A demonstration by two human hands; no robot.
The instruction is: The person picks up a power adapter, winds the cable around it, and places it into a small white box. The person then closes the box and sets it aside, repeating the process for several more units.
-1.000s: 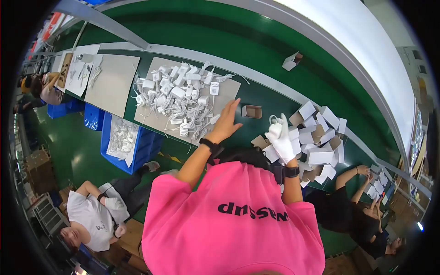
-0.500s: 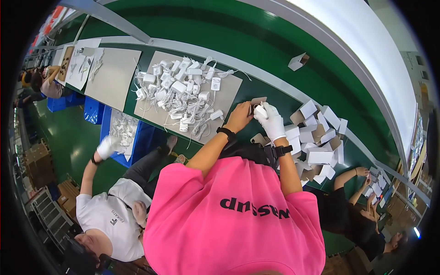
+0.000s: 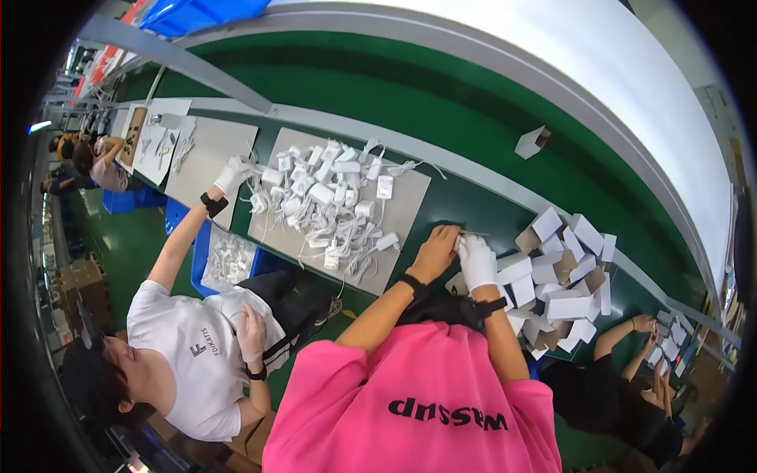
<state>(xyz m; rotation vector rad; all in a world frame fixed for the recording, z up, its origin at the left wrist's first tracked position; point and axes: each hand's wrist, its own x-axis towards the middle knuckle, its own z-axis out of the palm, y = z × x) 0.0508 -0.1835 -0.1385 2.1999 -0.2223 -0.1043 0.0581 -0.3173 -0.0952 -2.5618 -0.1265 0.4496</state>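
My bare left hand (image 3: 436,254) is closed at the front of the green worktop, against my right hand. My right hand (image 3: 477,262), in a white glove, is closed with its fingertips down. Between them is a small cardboard box, nearly all hidden; just a thin pale edge (image 3: 478,233) shows beyond the fingers. Whether a charger is inside cannot be seen. Left of my hands, a heap of white chargers with cables (image 3: 331,193) covers a beige board (image 3: 406,197). To the right lies a pile of open white boxes (image 3: 568,303).
At left, a co-worker's gloved hand (image 3: 234,174) reaches to the heap's edge. A blue bin (image 3: 199,264) with bagged white parts stands below the bench. One box (image 3: 532,143) lies far back. Another person's hands (image 3: 645,325) work at right. A metal rail (image 3: 473,177) runs behind.
The view has shifted, so the bench sits lower. The white charger in my right hand and the box's brown flap are now hidden. The co-worker's gloved hand moved from the bin to the heap.
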